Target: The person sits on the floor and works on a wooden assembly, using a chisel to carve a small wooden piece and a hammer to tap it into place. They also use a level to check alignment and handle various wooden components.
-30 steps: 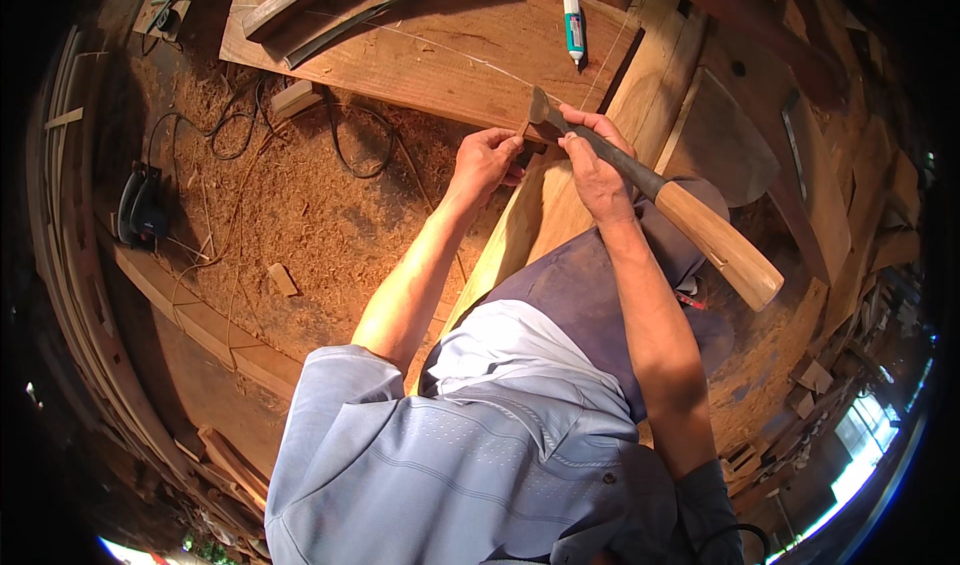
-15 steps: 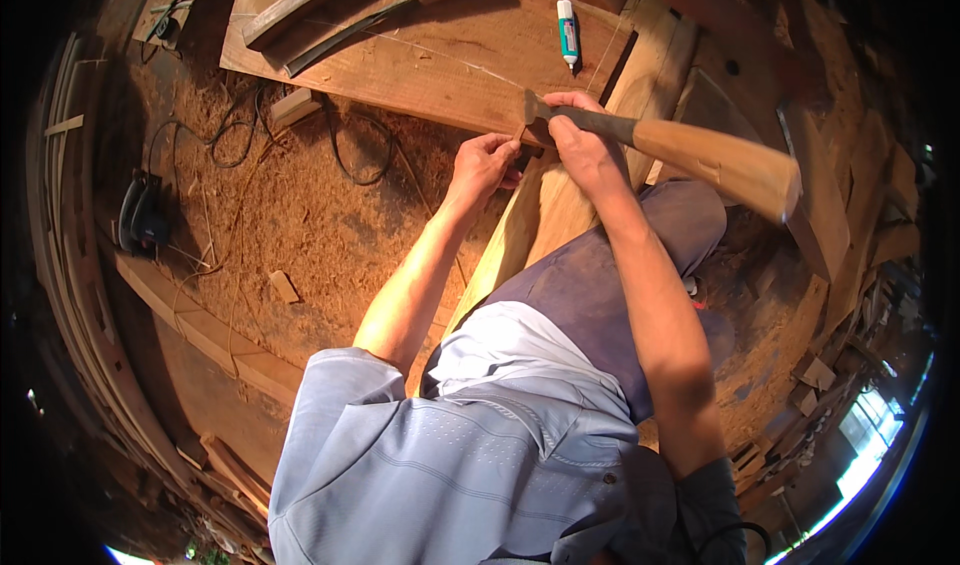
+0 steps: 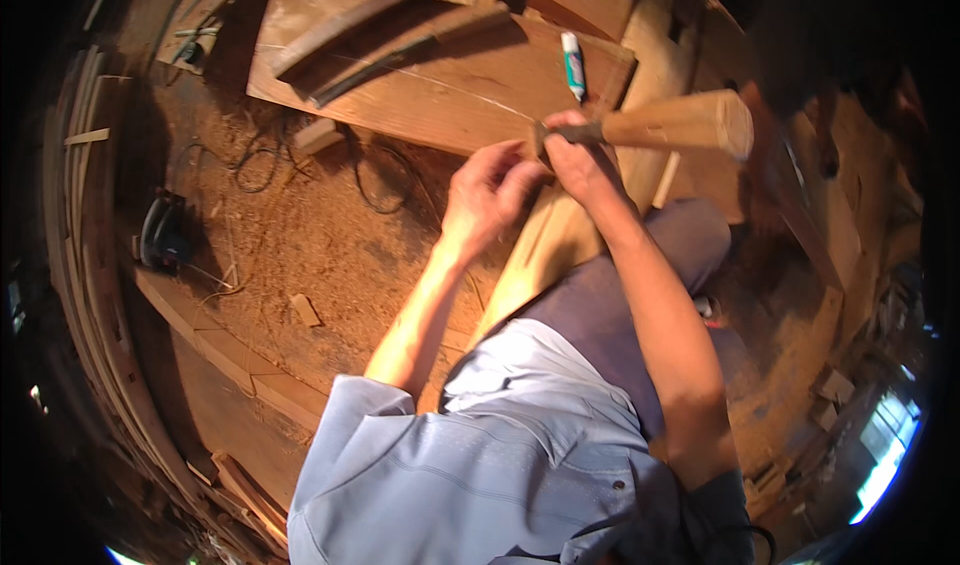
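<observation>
My right hand [image 3: 582, 163] grips the dark metal shank of a chisel [image 3: 680, 123], whose thick wooden handle points off to the right. The chisel's flared blade end faces left, toward my left hand [image 3: 478, 200]. That hand has its fingers loosely bent and its thumb apart from them, with the fingertips close beside the blade edge. Whether they touch it, I cannot tell. Both hands are above a pale timber beam [image 3: 545, 235], by the near edge of a wide wooden board [image 3: 420, 93] with a light line along it.
On the board lie a white-and-teal tube [image 3: 573, 70] and long curved wooden pieces [image 3: 360, 27]. Sawdust [image 3: 300, 225] and cords cover the floor at left, near a dark power tool [image 3: 165, 230]. Stacked boards [image 3: 100, 255] line the far left. A person's arm [image 3: 825, 130] shows at upper right.
The left hand has opened from a pinch near the blade and drawn slightly back. The chisel's handle has swung up and to the left, still in my right hand. The view has shifted a little.
</observation>
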The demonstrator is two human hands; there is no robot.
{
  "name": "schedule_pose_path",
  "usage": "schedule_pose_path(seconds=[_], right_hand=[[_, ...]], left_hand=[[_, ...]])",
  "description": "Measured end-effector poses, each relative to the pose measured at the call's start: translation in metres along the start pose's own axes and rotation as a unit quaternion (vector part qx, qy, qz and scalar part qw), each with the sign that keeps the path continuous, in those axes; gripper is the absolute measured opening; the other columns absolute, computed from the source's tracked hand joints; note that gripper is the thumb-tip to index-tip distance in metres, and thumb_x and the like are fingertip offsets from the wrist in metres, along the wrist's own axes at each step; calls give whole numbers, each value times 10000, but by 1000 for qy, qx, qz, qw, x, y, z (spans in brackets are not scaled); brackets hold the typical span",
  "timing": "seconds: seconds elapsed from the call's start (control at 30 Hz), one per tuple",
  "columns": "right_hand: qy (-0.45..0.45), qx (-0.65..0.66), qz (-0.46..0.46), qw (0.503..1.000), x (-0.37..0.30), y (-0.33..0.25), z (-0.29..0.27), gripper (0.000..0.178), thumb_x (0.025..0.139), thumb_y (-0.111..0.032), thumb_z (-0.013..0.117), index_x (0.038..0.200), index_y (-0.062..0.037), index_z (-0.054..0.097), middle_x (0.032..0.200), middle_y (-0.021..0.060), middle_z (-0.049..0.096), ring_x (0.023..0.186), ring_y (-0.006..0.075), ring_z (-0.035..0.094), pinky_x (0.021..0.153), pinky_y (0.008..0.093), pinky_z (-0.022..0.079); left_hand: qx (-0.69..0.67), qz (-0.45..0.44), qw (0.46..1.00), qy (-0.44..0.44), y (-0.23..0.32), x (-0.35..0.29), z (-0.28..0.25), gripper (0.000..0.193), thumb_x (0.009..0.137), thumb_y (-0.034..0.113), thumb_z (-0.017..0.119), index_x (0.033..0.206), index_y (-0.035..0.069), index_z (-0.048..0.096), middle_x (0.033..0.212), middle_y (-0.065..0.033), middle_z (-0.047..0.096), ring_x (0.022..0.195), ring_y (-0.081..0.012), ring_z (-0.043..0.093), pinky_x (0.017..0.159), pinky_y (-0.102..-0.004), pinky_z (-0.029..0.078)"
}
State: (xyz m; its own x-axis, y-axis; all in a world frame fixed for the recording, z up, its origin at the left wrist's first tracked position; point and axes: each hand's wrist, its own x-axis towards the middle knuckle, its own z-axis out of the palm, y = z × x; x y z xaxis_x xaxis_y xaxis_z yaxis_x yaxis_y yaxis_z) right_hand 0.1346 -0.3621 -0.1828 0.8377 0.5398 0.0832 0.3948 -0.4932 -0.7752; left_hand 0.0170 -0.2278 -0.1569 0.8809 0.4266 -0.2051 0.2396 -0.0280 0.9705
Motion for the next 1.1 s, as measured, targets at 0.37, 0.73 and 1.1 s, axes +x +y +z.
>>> schedule_pose_path(seconds=[0.37, 0.73, 1.1], right_hand=[[-112, -66, -183, 974, -25, -7, -4, 309, 868, -198, 651, 1131, -42, 611, 1007, 125, 658, 939, 284, 646, 794, 390, 512], [-73, 54, -126, 988, -5, -19, -42, 334, 928, -272, 649, 1175, -49, 616, 1021, 135, 687, 981, 231, 667, 853, 366, 526], [126, -42, -440, 888, 50, -204, -174, 470, 988, -403, 586, 1124, 40, 663, 1007, 220, 693, 945, 300, 685, 837, 428, 546]], left_hand=[[-7, 295, 919, -260, 153, 52, 22, 524, 689, 323, 915, 1018, 42, 620, 941, -120, 677, 840, -229, 674, 735, -344, 522], [9, 314, 924, -219, 136, 56, 30, 303, 808, 244, 849, 868, 63, 613, 753, -7, 621, 677, -104, 604, 627, -271, 508], [61, 314, 931, -175, 125, 39, 8, 338, 801, 277, 833, 875, 58, 586, 747, -60, 605, 680, -175, 589, 649, -326, 499]])
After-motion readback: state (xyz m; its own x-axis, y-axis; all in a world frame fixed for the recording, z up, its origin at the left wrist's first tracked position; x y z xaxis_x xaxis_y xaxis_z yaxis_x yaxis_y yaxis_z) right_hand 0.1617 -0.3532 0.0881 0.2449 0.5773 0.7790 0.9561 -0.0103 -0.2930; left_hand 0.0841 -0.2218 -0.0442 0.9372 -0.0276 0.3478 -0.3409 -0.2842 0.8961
